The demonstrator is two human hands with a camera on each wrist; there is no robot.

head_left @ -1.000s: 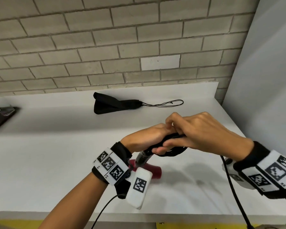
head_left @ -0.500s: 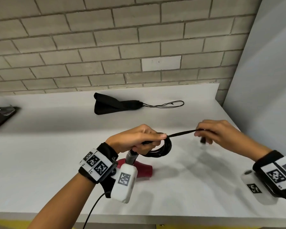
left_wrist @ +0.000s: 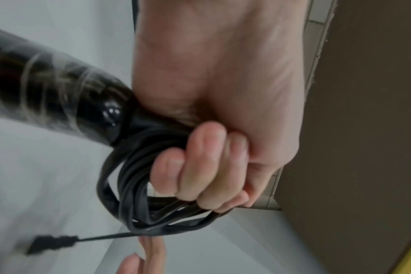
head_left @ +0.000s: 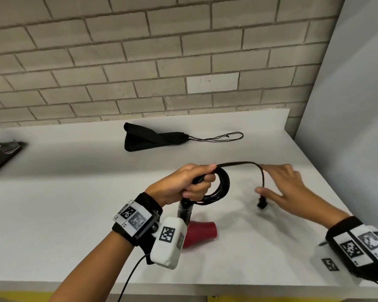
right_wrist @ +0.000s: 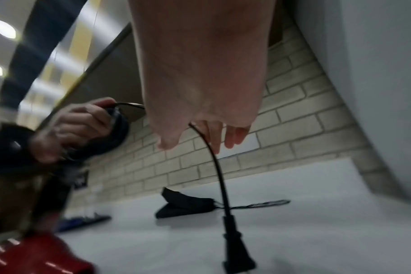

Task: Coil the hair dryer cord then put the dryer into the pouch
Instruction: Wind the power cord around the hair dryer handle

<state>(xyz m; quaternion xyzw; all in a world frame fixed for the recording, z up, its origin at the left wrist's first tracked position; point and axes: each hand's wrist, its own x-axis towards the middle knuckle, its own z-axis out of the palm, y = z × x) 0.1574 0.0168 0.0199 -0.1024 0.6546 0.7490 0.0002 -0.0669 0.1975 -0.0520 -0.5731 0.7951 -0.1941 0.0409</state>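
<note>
Your left hand (head_left: 183, 184) grips the black handle (head_left: 184, 211) of the hair dryer (head_left: 200, 234) together with the coiled loops of the cord (head_left: 224, 184); in the left wrist view the fingers (left_wrist: 200, 166) are curled tightly round the bundled loops at the handle's end. The dryer's red body hangs below that hand, close over the white tabletop (head_left: 52, 214); the views do not show whether it touches the surface. From the coil, the last free length of cord arches to the right and passes over your right hand (head_left: 286, 190), whose fingers are extended and relaxed, spread wide, closed on nothing. The cord lies against those fingers near their tips. Past the hand, the cord drops straight down to the plug (head_left: 261, 203), which hangs just above the tabletop. The black pouch (head_left: 148, 139) lies flat on the tabletop farther back, near the brick wall (head_left: 140, 62), well apart from both hands, with its drawstring (head_left: 216, 137) trailing to the right.
</note>
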